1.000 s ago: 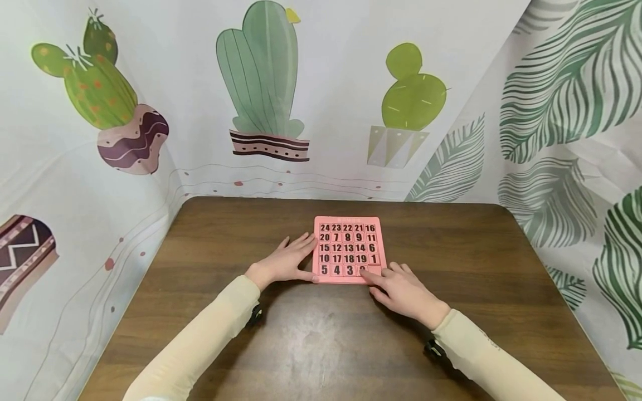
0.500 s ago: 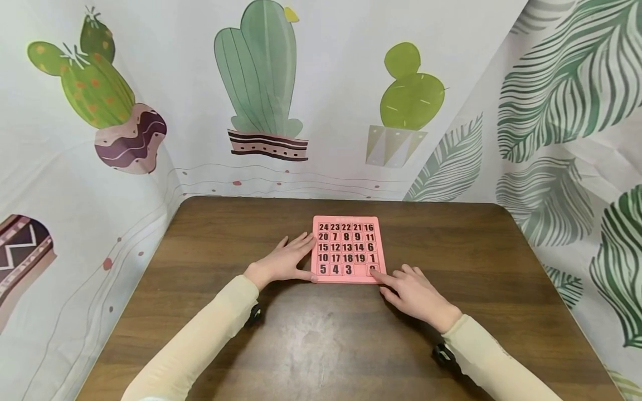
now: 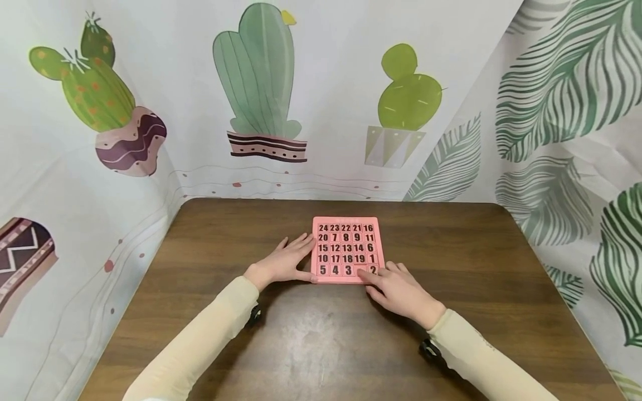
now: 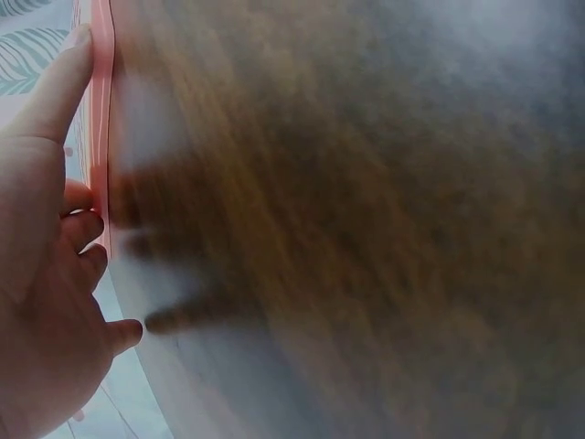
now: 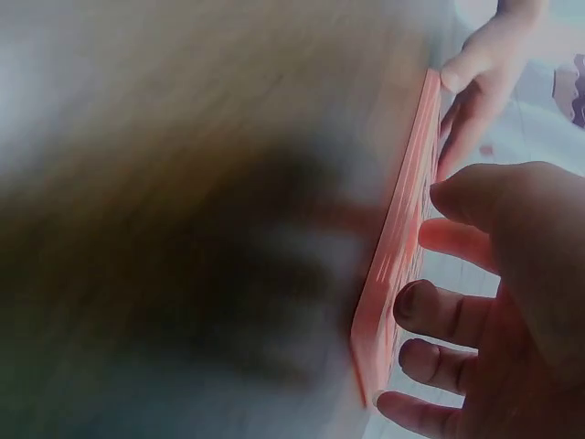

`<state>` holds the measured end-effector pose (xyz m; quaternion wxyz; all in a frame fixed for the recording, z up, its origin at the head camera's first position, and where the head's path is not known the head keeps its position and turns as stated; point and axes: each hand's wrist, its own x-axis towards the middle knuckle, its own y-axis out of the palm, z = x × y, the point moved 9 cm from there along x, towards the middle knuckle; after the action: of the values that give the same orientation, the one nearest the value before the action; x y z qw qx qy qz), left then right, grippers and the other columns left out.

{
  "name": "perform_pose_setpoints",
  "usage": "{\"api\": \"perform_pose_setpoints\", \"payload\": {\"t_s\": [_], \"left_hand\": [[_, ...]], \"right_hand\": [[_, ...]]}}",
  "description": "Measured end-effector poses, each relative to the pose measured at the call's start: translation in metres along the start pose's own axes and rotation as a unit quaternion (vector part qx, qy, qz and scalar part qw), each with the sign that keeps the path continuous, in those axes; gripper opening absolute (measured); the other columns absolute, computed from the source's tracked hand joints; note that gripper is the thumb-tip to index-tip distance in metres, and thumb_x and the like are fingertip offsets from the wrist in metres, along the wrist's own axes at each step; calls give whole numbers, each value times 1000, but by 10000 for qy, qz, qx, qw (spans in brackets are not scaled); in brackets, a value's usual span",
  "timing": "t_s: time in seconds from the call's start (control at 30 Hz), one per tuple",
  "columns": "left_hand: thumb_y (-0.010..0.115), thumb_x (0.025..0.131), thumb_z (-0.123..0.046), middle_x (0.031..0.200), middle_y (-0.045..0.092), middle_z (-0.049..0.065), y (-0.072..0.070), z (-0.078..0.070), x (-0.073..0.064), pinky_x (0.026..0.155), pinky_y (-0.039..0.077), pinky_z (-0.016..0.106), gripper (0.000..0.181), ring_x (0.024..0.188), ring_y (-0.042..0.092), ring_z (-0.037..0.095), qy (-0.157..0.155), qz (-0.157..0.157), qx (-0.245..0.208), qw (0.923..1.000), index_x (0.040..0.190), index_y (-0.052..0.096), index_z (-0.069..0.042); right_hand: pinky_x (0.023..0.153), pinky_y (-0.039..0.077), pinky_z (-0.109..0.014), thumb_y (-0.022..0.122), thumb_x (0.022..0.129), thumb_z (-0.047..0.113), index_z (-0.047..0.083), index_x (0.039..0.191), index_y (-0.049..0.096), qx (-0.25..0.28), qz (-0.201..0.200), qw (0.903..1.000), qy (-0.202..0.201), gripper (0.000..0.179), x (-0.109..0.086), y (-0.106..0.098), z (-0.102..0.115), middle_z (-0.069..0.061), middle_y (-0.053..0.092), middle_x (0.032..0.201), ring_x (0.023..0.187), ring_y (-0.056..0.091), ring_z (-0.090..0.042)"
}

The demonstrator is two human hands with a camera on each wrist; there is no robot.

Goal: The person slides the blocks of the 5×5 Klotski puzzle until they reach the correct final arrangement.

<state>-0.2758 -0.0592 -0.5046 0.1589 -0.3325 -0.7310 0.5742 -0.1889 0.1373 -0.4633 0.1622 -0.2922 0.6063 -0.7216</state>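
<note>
On the table lies a pink sliding number puzzle (image 3: 347,220), with rows of black-numbered tiles. Its bottom row reads 5, 4, 3, then a spot under a fingertip, then the 2 tile (image 3: 373,270) at the right end. My left hand (image 3: 285,264) rests along the puzzle's left side, fingers spread, thumb at the lower left corner. My right hand (image 3: 403,291) reaches in from the lower right. Its extended index finger touches the bottom row between 3 and 2. In the right wrist view the puzzle's side (image 5: 388,274) shows beside loosely bent fingers.
A brown wooden table (image 3: 241,223) carries the puzzle near its far edge. Behind it hangs a white cloth (image 3: 341,111) printed with cacti and leaves. Dark wrist-worn devices sit under both sleeves.
The right index finger slid the 2 tile one place right to the corner, then moved back left, uncovering the 2. The left hand stayed at the puzzle's left side.
</note>
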Motion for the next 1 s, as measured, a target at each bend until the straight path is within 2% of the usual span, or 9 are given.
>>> {"api": "perform_pose_setpoints", "payload": {"t_s": [0.13, 0.3, 0.5, 0.77, 0.9, 1.0], "left_hand": [[50, 72, -78, 157, 9, 5, 3, 1, 0, 109, 10, 58, 108, 144, 5, 22, -24, -8, 42, 10000, 151, 16, -12], [49, 72, -79, 158, 7, 2, 5, 4, 1, 110, 9, 57, 109, 144, 4, 20, -53, -6, 35, 10000, 152, 14, -14], [50, 72, -78, 158, 8, 3, 5, 5, 1, 110, 10, 58, 108, 144, 5, 21, -36, -35, 24, 10000, 151, 15, -14], [51, 72, -78, 158, 7, 2, 6, 6, 2, 110, 9, 57, 108, 144, 3, 19, -89, 23, -14, 10000, 152, 14, -15], [52, 72, -77, 158, 8, 2, 6, 6, 2, 110, 9, 57, 108, 144, 4, 20, -72, -5, -25, 10000, 152, 14, -14], [53, 73, -76, 158, 8, 2, 5, 5, 2, 110, 9, 57, 107, 144, 5, 20, -76, -34, -33, 10000, 152, 14, -14]], "right_hand": [[72, 37, -39, 63, 86, 32, 23, 125, 62, -85, 8, 9999, -148, 39, 8, 5, 10, 3, 59, 76, 79, 51, -21], [73, 37, -39, 61, 88, 32, 26, 129, 59, -171, 96, 9997, -140, 42, 12, 9, 12, 2, 56, 72, 75, 52, -21], [73, 36, -38, 61, 87, 32, 27, 131, 57, -111, 148, 9998, 19, 44, 6, 8, 5, 4, 61, 76, 79, 49, -22], [71, 34, -36, 63, 87, 30, 27, 131, 57, -54, 82, 9999, 137, 44, -6, 4, -6, 6, 58, 71, 71, 44, -19], [71, 33, -36, 63, 87, 28, 27, 131, 58, -11, -1, 9999, 155, 44, -9, 4, -10, 4, 66, 81, 70, 45, -19], [71, 34, -36, 63, 87, 28, 26, 130, 59, -15, -53, 9999, 118, 43, -9, 3, -11, 5, 66, 80, 70, 45, -19]]}}
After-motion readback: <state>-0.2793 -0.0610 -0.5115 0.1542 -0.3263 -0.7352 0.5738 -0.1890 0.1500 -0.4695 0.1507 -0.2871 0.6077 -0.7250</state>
